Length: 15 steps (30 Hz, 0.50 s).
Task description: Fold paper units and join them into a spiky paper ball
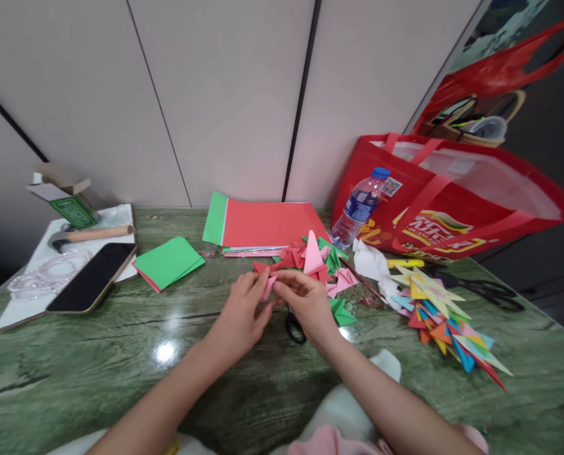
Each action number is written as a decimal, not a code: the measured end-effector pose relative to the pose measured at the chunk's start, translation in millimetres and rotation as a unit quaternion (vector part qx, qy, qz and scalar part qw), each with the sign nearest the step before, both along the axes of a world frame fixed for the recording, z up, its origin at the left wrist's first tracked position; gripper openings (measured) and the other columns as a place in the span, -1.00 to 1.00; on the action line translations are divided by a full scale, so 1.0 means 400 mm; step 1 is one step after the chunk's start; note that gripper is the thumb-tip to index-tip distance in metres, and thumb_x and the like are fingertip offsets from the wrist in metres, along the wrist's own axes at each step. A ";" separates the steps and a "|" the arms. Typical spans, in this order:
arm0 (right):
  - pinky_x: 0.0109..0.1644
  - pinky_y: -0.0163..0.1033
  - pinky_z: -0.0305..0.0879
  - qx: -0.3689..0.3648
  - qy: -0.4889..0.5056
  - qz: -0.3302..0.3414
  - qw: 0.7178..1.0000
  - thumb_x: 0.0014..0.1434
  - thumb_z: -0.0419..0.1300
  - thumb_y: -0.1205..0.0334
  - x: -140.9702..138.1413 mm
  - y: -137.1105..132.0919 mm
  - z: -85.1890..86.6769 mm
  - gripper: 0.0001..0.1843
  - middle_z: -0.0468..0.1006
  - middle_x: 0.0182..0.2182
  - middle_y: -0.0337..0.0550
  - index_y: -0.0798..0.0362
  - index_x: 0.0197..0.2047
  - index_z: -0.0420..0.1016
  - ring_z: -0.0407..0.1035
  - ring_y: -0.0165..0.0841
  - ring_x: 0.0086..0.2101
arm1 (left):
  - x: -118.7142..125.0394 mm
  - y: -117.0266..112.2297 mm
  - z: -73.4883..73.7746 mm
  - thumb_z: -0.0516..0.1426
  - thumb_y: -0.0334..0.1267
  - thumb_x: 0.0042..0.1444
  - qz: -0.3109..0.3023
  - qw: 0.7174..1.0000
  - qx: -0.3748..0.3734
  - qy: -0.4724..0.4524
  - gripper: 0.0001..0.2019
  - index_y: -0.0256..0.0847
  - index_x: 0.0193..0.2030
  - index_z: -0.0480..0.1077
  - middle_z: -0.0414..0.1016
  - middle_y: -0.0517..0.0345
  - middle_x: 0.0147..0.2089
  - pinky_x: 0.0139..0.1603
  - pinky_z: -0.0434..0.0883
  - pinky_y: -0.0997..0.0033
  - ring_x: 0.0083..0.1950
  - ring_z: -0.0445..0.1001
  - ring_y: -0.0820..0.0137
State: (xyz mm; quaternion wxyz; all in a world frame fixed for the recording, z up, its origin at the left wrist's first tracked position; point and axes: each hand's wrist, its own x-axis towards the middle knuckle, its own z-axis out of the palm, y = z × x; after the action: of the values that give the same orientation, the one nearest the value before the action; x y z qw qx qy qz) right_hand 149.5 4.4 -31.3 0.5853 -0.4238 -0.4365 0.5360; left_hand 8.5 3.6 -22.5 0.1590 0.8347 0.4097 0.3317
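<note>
A small folded pink paper piece (269,287) is pinched between my two hands above the middle of the table. My left hand (245,306) grips it from the left, fingers closed. My right hand (306,302) closes on its right side with thumb and fingertips. Just behind the hands lies a loose pile of folded paper pieces (312,258) in red, pink and green. One green folded piece (341,312) rests right of my right hand. Below the hands shows the black handle of scissors (295,327), partly hidden by my right hand.
Red and green paper sheets (267,222) lie by the wall, cut green paper (168,262) to their left. A phone (95,278), hammer-like tool (95,234) and box sit left. Right are a water bottle (357,212), red bag (405,202), multicoloured folded papers (445,319) and black scissors (492,291).
</note>
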 end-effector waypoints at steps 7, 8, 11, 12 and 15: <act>-0.30 -0.26 0.38 0.024 -0.063 0.018 0.998 -0.09 0.29 0.20 0.004 0.004 -0.002 -0.82 0.56 -0.43 -0.18 0.07 -0.35 0.52 0.41 -0.37 -0.42 | 0.000 0.010 0.028 -0.03 -0.33 0.17 -0.006 0.990 -0.117 -0.073 -0.75 -0.23 -0.17 0.47 0.46 0.13 -0.41 -0.33 0.33 0.48 -0.38 0.38 0.43; -0.30 -0.26 0.38 0.021 -0.055 0.023 0.998 -0.10 0.31 0.20 0.003 0.004 -0.001 -0.81 0.55 -0.44 -0.18 0.07 -0.36 0.52 0.41 -0.38 -0.43 | 0.001 0.010 0.030 -0.02 -0.34 0.16 -0.010 0.990 -0.120 -0.074 -0.76 -0.24 -0.20 0.48 0.46 0.12 -0.41 -0.32 0.33 0.47 -0.37 0.38 0.42; -0.33 -0.29 0.40 -0.006 -0.008 0.054 0.999 -0.13 0.33 0.19 0.003 0.003 0.000 -0.78 0.53 -0.49 -0.22 0.08 -0.37 0.50 0.40 -0.41 -0.45 | 0.001 0.010 0.036 -0.01 -0.36 0.14 -0.029 0.985 -0.149 -0.079 -0.76 -0.25 -0.19 0.49 0.47 0.07 -0.33 -0.30 0.35 0.44 -0.33 0.40 0.40; -0.36 -0.30 0.40 -0.018 0.009 0.063 0.998 -0.13 0.33 0.19 0.003 0.003 0.000 -0.78 0.52 -0.50 -0.24 0.08 -0.37 0.49 0.40 -0.42 -0.47 | 0.000 0.010 0.038 0.00 -0.35 0.14 -0.035 0.983 -0.162 -0.083 -0.75 -0.26 -0.18 0.49 0.47 0.06 -0.31 -0.28 0.36 0.43 -0.31 0.40 0.40; -0.42 -0.32 0.40 -0.052 0.040 0.075 0.995 -0.16 0.35 0.18 0.004 0.003 0.000 -0.73 0.51 -0.54 -0.27 0.07 -0.35 0.48 0.40 -0.44 -0.51 | -0.003 0.013 0.041 0.02 -0.33 0.12 -0.046 0.975 -0.193 -0.102 -0.75 -0.26 -0.13 0.47 0.48 0.03 -0.25 -0.21 0.38 0.36 -0.25 0.42 0.37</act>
State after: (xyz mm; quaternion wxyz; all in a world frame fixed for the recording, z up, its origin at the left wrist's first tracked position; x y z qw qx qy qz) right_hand 151.3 5.5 -31.3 0.5377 -0.3974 -0.4151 0.6170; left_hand 7.5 8.8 -6.1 0.3735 0.7677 0.4091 0.3221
